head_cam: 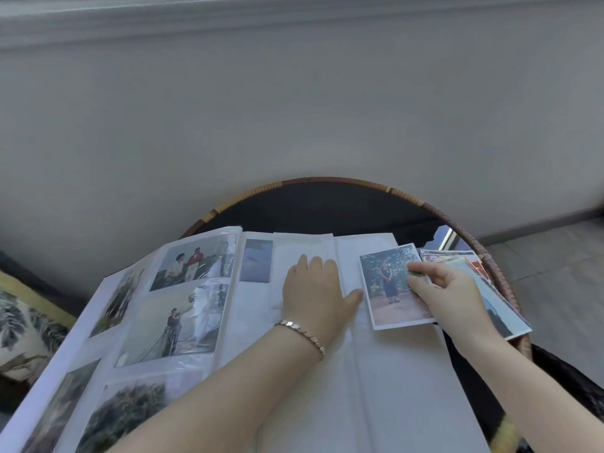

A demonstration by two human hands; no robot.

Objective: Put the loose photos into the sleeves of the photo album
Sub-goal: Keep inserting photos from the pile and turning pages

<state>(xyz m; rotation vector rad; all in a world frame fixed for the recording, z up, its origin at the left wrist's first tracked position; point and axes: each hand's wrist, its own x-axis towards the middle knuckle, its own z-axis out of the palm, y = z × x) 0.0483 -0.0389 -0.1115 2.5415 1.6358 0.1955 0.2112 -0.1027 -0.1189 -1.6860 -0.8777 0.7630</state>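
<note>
Pinching photo (395, 286) w/ right hand (447, 289), left hand (313, 289) flat on album (392, 387)

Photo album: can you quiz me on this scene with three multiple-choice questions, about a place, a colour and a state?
1. Where is the left hand?
A) raised in the air
B) flat on the album page
C) out of view

2. What colour is the bracelet?
A) blue
B) black
C) gold

3. The photo in the right hand is:
A) pinched, outside any sleeve
B) fully sleeved
C) torn in half

Answers:
1 B, its palm lies flat on the white page.
2 C, the links gleam gold on the left wrist.
3 A, fingers pinch its right edge above the page.
</note>
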